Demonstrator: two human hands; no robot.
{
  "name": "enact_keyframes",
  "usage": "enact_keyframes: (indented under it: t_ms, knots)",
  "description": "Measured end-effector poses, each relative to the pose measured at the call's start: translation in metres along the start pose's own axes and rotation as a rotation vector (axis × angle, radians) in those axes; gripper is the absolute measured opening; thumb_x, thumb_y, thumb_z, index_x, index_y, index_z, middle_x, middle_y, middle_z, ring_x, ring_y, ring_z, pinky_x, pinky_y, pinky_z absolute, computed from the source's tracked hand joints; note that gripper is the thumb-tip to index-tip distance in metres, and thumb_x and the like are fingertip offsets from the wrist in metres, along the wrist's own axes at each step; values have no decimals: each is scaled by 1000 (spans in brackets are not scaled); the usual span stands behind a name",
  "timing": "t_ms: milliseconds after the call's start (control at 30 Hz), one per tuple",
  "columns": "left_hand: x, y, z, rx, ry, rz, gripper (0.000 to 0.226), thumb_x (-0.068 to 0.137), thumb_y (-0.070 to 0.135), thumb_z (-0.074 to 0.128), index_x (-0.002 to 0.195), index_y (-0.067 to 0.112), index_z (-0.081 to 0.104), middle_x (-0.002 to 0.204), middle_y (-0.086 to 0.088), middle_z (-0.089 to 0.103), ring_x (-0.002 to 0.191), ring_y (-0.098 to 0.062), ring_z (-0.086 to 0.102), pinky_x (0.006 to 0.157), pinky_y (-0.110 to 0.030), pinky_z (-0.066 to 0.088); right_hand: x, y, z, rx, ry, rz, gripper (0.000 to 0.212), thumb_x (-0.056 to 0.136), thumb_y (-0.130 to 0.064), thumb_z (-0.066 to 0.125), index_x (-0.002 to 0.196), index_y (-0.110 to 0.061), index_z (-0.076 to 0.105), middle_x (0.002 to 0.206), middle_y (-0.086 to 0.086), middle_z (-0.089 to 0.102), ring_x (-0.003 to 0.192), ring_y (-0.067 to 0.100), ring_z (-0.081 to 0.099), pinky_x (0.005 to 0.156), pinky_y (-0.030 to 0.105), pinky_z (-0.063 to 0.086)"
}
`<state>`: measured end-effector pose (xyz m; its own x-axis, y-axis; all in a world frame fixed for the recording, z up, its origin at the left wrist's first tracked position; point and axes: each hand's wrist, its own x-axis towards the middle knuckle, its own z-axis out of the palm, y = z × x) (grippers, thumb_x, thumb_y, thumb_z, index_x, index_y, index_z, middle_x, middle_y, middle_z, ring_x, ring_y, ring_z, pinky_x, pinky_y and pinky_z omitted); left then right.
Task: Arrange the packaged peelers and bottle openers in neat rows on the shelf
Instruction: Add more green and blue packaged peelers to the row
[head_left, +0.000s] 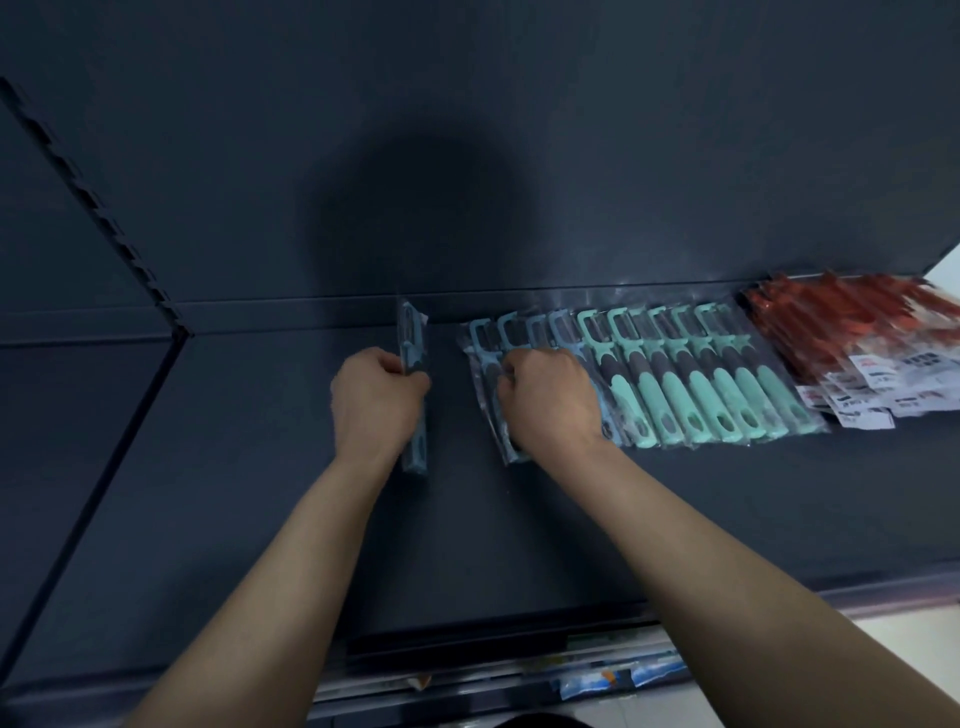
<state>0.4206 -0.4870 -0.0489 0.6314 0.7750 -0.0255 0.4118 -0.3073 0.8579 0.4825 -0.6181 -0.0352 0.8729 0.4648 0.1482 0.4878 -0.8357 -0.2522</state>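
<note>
blue peelers (414, 338): 5, one apart at left, four in the row | mint-green peelers (691, 395): 6, perhaps 7 where packs overlap | red bottle openers (841, 322): blurred overlapping pile, not countable

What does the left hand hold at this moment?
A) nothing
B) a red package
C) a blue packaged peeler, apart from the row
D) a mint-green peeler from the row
C: the left hand grips a blue packaged peeler left of the row, bare shelf between; the right hand holds blue peelers in the row.
</note>
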Motion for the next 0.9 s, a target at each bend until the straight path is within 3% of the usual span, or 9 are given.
enact_keyframes:
  t_ms: [167, 267, 433, 500, 600, 800, 900]
  knots:
    - [-5, 10, 14, 248, -10, 180, 16, 80, 9, 61, 94, 6, 54, 94, -10, 58, 83, -26, 55, 67, -31, 40, 2, 8, -2, 57, 15, 26, 22, 92, -11, 43, 99, -6, 64, 101, 14, 62, 99, 30, 54, 69, 28, 36]
    - [-10, 17, 28, 348, -5, 256, 21, 83, 2, 56, 103, 3, 51, 104, -15, 54, 91, -34, 55, 70, -36, 39, 3, 18, -5, 70, 40, 21, 25, 92, -14, 44, 101, -7, 66, 103, 12, 62, 104, 28, 50, 76, 30, 38]
    - [-11, 20, 40, 282, -102, 266, 16, 89, 20, 59, 98, 7, 57, 100, -10, 56, 85, -22, 54, 69, -28, 38, 2, 33, -7, 110, 60, 23, 27, 93, -17, 45, 105, -8, 66, 103, 12, 62, 104, 28, 49, 84, 32, 41]
    - [-6, 18, 35, 185, -114, 247, 15, 90, 17, 55, 100, 8, 62, 100, -8, 61, 88, -21, 58, 75, -28, 46, 0, 39, -7, 133, 70, 27, 25, 92, -16, 45, 102, -8, 67, 102, 11, 63, 103, 28, 49, 81, 31, 41]
    - [2, 8, 24, 220, -116, 263, 24, 88, 7, 54, 109, 8, 65, 110, -11, 61, 98, -23, 59, 86, -30, 47, -1, 44, -8, 153, 80, 37, 24, 92, -14, 45, 99, -9, 67, 98, 11, 63, 102, 27, 50, 75, 28, 37]
    - [-3, 2, 27, 246, -166, 330, 25, 86, 8, 62, 110, 6, 67, 99, -3, 59, 99, -22, 58, 76, -15, 35, 1, 47, -7, 141, 8, 22, 23, 91, -11, 43, 95, -4, 65, 97, 13, 60, 98, 29, 51, 78, 32, 42]
    - [-3, 0, 29, 239, -160, 314, 30, 87, 10, 61, 116, 8, 64, 111, -9, 59, 99, -19, 56, 79, -11, 33, 0, 50, -8, 137, -25, 8, 22, 91, -10, 43, 93, -4, 64, 98, 13, 59, 97, 30, 52, 76, 31, 39]
